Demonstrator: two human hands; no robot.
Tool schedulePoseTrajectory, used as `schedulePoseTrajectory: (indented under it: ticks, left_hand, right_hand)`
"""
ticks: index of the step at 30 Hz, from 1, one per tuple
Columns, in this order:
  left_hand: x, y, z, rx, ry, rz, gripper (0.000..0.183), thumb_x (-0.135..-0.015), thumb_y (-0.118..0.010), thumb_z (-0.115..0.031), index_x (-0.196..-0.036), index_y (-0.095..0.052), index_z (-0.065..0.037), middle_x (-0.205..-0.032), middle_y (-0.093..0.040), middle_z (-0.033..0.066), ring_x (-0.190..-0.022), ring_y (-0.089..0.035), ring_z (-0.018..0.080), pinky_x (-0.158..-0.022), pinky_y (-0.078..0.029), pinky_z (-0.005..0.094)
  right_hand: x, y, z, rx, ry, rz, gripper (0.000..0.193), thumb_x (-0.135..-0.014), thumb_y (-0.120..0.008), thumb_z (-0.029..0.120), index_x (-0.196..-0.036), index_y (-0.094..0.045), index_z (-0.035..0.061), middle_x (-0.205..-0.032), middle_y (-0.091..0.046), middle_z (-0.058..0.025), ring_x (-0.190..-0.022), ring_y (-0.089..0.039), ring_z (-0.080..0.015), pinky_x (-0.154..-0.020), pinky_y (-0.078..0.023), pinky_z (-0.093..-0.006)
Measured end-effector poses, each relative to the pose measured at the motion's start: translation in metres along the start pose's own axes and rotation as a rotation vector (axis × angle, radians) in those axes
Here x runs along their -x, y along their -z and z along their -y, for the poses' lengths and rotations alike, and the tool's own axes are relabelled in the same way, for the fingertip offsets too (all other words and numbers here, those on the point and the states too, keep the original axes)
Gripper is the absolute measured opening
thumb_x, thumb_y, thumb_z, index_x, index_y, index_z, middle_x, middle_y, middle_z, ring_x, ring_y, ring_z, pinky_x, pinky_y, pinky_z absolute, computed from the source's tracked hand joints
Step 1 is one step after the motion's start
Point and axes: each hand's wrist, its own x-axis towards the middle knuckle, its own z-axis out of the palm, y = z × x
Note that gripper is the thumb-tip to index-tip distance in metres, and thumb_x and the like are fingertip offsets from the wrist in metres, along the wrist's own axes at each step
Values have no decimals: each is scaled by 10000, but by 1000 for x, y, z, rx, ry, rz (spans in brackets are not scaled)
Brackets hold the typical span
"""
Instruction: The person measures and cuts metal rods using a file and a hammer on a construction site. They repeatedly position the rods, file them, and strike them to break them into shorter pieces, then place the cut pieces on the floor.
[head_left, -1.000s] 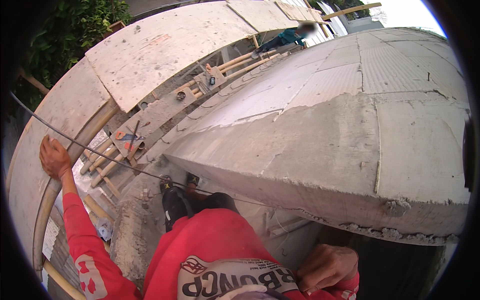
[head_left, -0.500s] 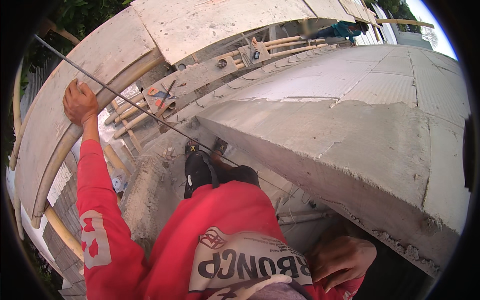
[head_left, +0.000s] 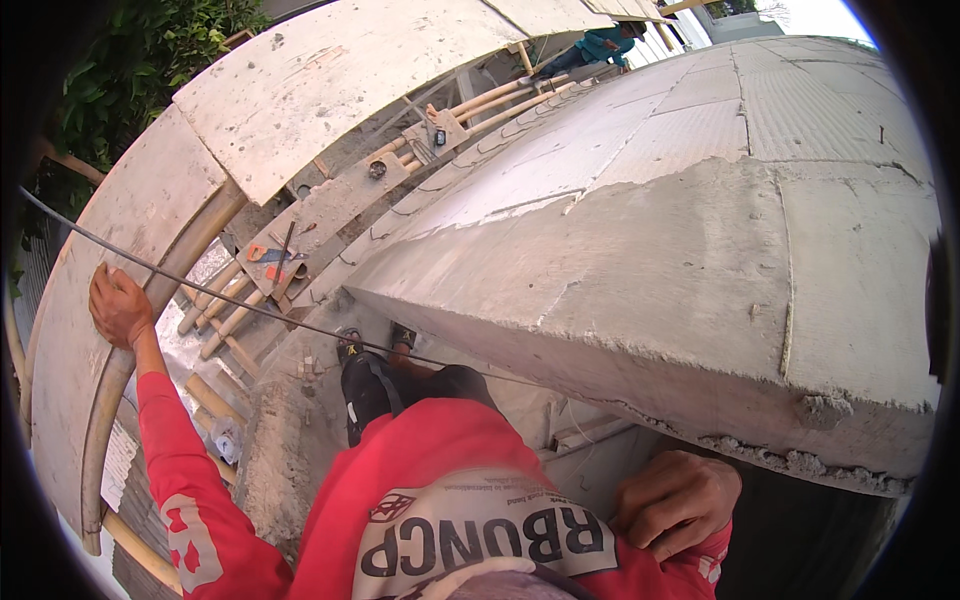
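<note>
My left hand [head_left: 122,306] rests on the pale board [head_left: 150,215], its fingers slightly bent over the surface and gripping nothing. A thin dark rod [head_left: 215,291] slants past just above that hand and runs down across my feet. In front of my chest, at the lower right, my right hand [head_left: 680,500] is held with its fingers curled in. Nothing shows in it, though its palm is hidden. Close beyond it lies the edge of a thick grey concrete wall [head_left: 600,350].
Beyond my feet, a handsaw [head_left: 270,255] and other tools lie on planks over bamboo poles [head_left: 225,325]. A dark phone-like device [head_left: 440,137] sits farther along. Another person [head_left: 605,45] in teal crouches far off. A dark gap [head_left: 790,540] opens below the wall's edge at right.
The view has turned, so the boards and tools sit farther left and more of the wall shows. My left hand stays on the board. My right hand's fingers look more curled.
</note>
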Motion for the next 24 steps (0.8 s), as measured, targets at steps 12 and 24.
schedulePoseTrajectory:
  ticks: [12,24]
  left_hand:
    - [1,6,-5,-33,15,1,334,-981,-491,-359,-1171,-683,-162,-1195,-684,49,-1103,-630,281,-937,-496,416]
    - [0,4,-4,-28,14,11,318,-976,-496,-350,-1158,-683,-170,-1186,-686,54,-1100,-630,285,-929,-500,418]
  right_hand:
    - [58,-31,20,-118,-200,210,69,-900,-678,37,-937,-704,-16,-856,-643,-115,-706,-627,-260,-558,-474,-357]
    - [50,-61,7,-15,-188,56,119,-891,-642,78,-788,-668,25,-778,-634,-124,-681,-639,-335,-557,-472,-385]
